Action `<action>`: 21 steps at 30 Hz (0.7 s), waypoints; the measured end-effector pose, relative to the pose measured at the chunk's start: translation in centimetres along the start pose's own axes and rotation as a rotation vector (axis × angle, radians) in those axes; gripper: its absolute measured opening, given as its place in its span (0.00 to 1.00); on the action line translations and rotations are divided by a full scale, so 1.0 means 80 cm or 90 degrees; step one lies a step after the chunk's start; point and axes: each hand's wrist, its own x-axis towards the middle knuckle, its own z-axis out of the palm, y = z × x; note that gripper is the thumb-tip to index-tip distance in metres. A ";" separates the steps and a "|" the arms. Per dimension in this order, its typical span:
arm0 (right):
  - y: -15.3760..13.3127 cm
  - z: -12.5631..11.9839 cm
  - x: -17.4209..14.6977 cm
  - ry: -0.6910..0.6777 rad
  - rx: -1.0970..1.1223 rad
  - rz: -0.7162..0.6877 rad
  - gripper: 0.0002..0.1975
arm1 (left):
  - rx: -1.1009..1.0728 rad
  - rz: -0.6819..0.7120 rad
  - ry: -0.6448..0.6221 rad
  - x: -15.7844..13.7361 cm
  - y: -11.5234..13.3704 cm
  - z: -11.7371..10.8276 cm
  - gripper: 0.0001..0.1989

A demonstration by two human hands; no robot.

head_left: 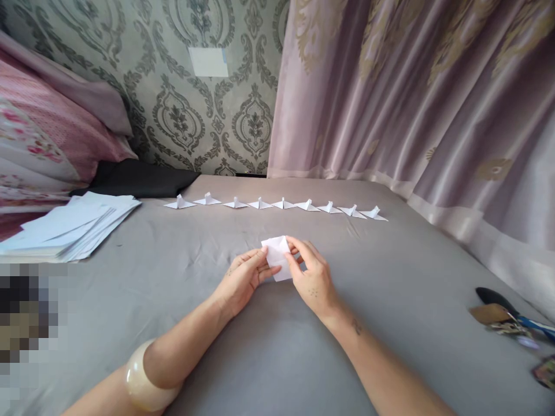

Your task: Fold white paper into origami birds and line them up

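Note:
Between my two hands, above the grey cloth surface, is a small folded sheet of white paper with creases across it. My left hand pinches its left edge between thumb and fingers. On the right side, my right hand grips the paper, the thumb on its face and the fingers partly hidden behind. Beyond the hands, several folded white paper figures, each with flat pointed sides and a raised middle, lie in a row from left to right.
A stack of white paper sheets lies at the left, before a black cloth. At the right edge are keys with a brown tag and a black object. Pink curtains hang along the right of the grey surface.

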 end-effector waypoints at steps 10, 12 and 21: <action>-0.003 -0.003 0.000 -0.019 0.020 -0.044 0.17 | -0.023 0.018 0.012 0.003 -0.001 -0.002 0.13; -0.004 -0.002 0.001 -0.013 0.059 -0.008 0.14 | -0.011 0.023 0.014 0.001 0.001 -0.001 0.14; -0.001 -0.004 0.008 -0.072 0.205 0.222 0.07 | 0.084 0.038 0.037 -0.004 0.004 0.000 0.17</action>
